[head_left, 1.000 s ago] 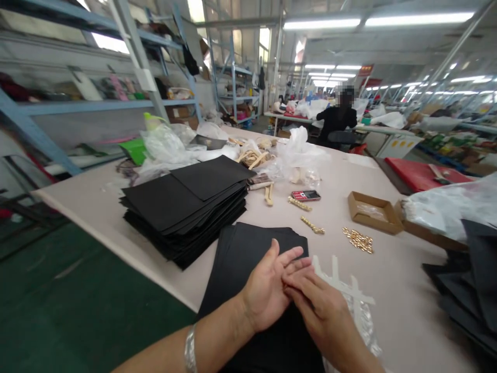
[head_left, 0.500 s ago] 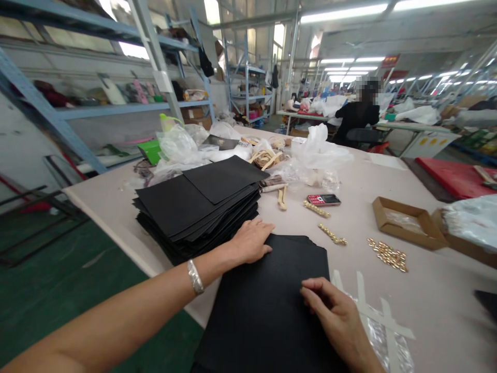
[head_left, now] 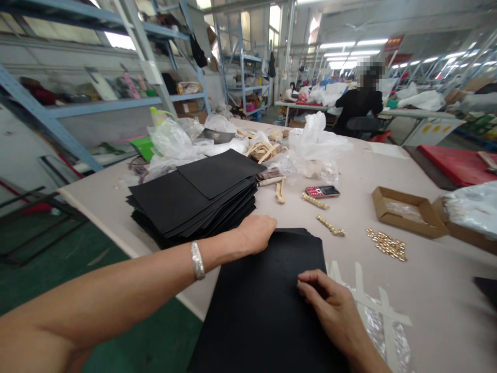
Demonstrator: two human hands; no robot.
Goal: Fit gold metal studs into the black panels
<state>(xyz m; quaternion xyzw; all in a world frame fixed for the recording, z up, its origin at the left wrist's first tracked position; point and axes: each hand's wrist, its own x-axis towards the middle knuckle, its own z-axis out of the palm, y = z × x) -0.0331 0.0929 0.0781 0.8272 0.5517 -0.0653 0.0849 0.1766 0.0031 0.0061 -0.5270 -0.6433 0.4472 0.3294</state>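
Right-hand fingers [head_left: 313,275] mostly hide the tiny gold piece [head_left: 298,282] they pinch.

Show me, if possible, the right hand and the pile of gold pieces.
Right hand [head_left: 332,305]: head view, back of the hand.
Gold pieces [head_left: 387,245]: head view, middle of the pile.

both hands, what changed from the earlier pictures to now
The left hand has parted from the right hand, going forward to the far edge of the near stack, its fingers now curled; the right hand holds a gold bit over the stack. The phone and gold pile stayed put.
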